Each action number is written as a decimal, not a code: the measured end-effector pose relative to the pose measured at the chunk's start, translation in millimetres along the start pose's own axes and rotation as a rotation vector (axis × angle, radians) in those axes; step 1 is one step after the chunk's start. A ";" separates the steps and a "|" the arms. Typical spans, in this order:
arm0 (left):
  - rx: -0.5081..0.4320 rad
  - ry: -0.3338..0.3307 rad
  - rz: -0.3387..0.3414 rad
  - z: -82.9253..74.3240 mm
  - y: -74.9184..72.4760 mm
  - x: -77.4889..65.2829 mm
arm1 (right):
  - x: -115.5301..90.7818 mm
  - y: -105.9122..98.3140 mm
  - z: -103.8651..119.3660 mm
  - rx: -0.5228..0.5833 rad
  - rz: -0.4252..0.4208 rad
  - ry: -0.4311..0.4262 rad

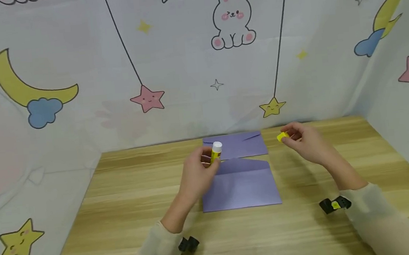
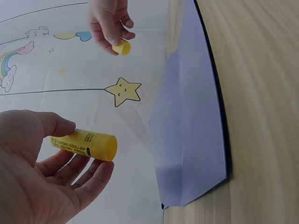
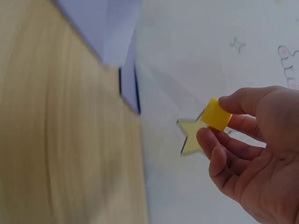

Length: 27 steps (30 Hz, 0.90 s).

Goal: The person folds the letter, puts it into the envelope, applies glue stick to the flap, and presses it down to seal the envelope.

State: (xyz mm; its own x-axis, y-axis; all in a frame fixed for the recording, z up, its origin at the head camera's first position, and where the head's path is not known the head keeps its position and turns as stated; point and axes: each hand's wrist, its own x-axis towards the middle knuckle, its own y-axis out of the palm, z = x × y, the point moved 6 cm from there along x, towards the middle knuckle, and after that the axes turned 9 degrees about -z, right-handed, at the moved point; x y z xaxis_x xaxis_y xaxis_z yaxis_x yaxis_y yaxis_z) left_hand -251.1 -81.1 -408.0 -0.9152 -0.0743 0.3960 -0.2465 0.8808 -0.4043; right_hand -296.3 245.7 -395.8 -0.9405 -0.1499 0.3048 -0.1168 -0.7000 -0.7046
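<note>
My left hand (image 1: 198,171) holds a yellow glue stick (image 1: 215,153) upright between thumb and fingers, its white top facing up. The left wrist view shows dark print along the glue stick's (image 2: 86,143) yellow barrel. Off to the right, my right hand (image 1: 307,144) pinches a small yellow cap (image 1: 282,136), seen closer as a cap (image 3: 216,115) in the right wrist view. Below the hands, a purple envelope (image 1: 241,190) lies on the table with its flap opened away from me. Behind it lies a second purple envelope (image 1: 234,146), partly covered by the left hand and glue stick.
The wooden table (image 1: 131,216) ends at a white curtain (image 1: 189,120) printed with stars, moons and a rabbit, which also stands along the sides. Black wrist cameras sit at both sleeves, one (image 1: 188,244) on the left and another (image 1: 335,204) on the right.
</note>
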 end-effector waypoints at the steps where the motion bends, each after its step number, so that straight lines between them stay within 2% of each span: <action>1: -0.020 -0.027 0.002 1.4 -0.5 0.5 | 1.5 -2.0 -5.4 -0.029 0.003 0.004; 7: -0.101 -0.130 0.000 5.8 -3.6 3.2 | 9.9 -10.7 -40.3 -0.192 0.026 0.037; 13: -0.182 -0.197 0.019 10.7 -0.6 1.9 | 13.5 -10.7 -74.5 -0.260 0.076 0.108; 21: -0.342 -0.266 0.030 12.1 1.0 1.3 | 20.9 -7.1 -90.6 -0.329 0.123 0.138; 27: -0.451 -0.348 0.029 13.5 2.2 1.1 | 21.6 -3.6 -94.2 -0.355 0.141 0.119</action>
State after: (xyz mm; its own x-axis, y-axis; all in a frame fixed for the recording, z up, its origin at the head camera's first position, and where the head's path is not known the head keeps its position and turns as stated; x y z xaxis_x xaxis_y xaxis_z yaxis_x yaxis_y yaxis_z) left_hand -256.9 -85.5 -419.6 -0.9896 -0.1291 0.0638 -0.1287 0.9916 0.0116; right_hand -346.3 310.7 -447.1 -0.9832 -0.1305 0.1276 -0.0673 -0.3908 -0.9180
